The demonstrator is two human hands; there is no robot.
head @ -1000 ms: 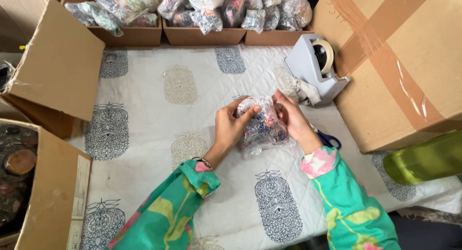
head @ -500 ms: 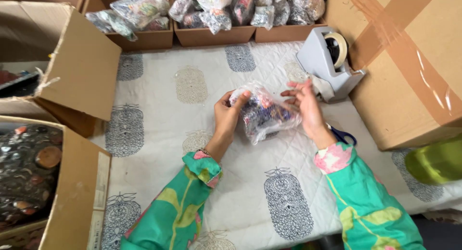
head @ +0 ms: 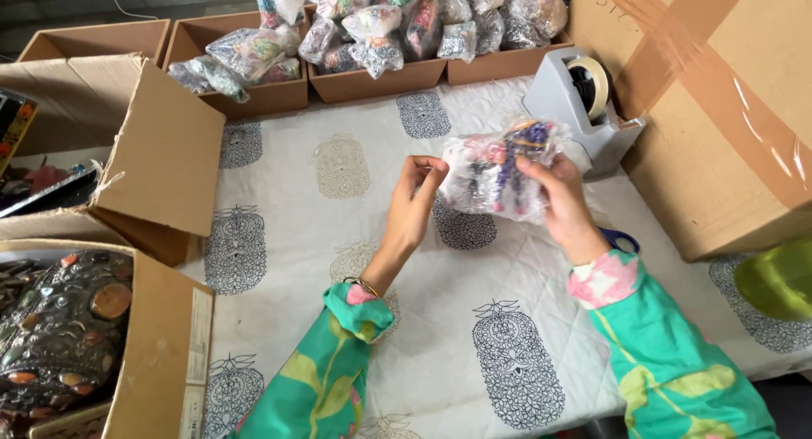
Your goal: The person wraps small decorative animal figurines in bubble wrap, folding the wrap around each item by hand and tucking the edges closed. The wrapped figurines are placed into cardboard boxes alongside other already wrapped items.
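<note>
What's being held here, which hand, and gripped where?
The right hand holds a clear plastic bag of colourful small items by its right end. The left hand pinches the bag's left edge with its fingertips.

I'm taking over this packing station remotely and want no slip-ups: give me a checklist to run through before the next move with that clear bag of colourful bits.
1. Bag held securely: ok, the right hand grips it from the side, lifted off the table.
2. Left hand on the bag: cannot tell, its fingertips are at the bag's edge but contact is unclear.
3. Bag closed: cannot tell, the opening is hidden.
4. Tape dispenser within reach: ok, it stands just behind the bag with a roll loaded.
5. Room in the boxes at the back: not ok, they are heaped with similar bags.
</note>
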